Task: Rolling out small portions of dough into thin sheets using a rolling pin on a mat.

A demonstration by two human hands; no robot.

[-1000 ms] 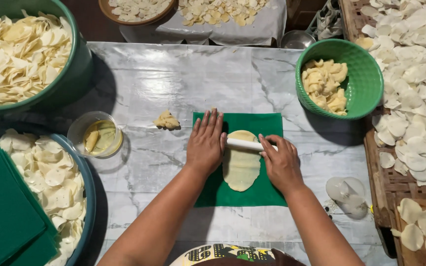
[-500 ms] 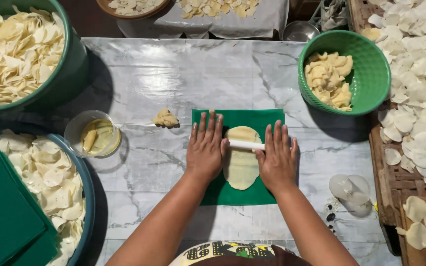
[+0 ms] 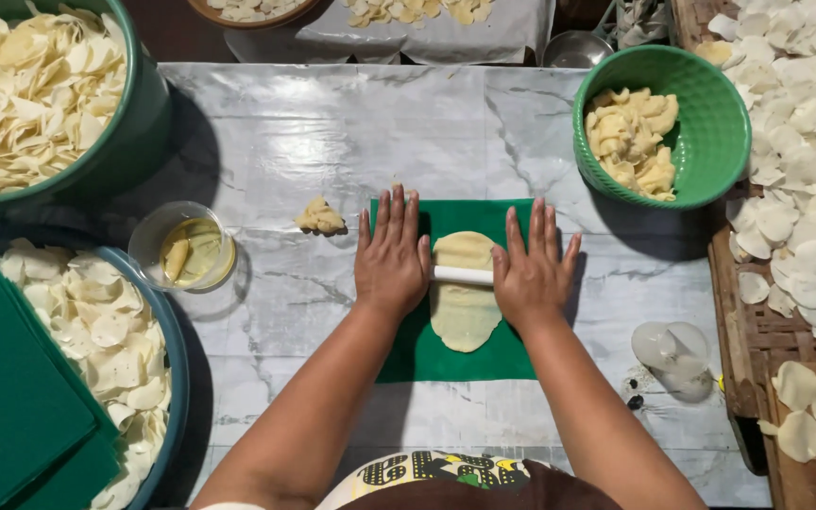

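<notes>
The marble-patterned surface [image 3: 266, 142] carries everything, with the green mat [image 3: 455, 364] lying near the middle of its near edge. On that mat lies the dough sheet [image 3: 465, 316], a pale oval pressed thin, and across it runs the white rolling pin [image 3: 462, 276].

The left hand [image 3: 391, 255] and right hand [image 3: 531, 269] lie flat, fingers spread and open, palms pressing on the two ends of the pin; neither grip is closed around anything.

The dough looks soft, limp and light, likely to tear or stretch if lifted by one edge, so it is probably best peeled from the mat with flat fingers under its rim. The pin seems stiff, smooth and light, rolling freely under the palms.

A green basket [image 3: 710, 179] of dough lumps stands toward the far right corner. A small dough lump [image 3: 319, 218] sits just left of the mat, and a clear cup [image 3: 156, 236] of yellowish liquid lies farther left.

The pin's ends are hidden under the palms, so its full length cannot be told. The basins at the left edge are cut off, and the pale object near the right edge is hard to make out.
</notes>
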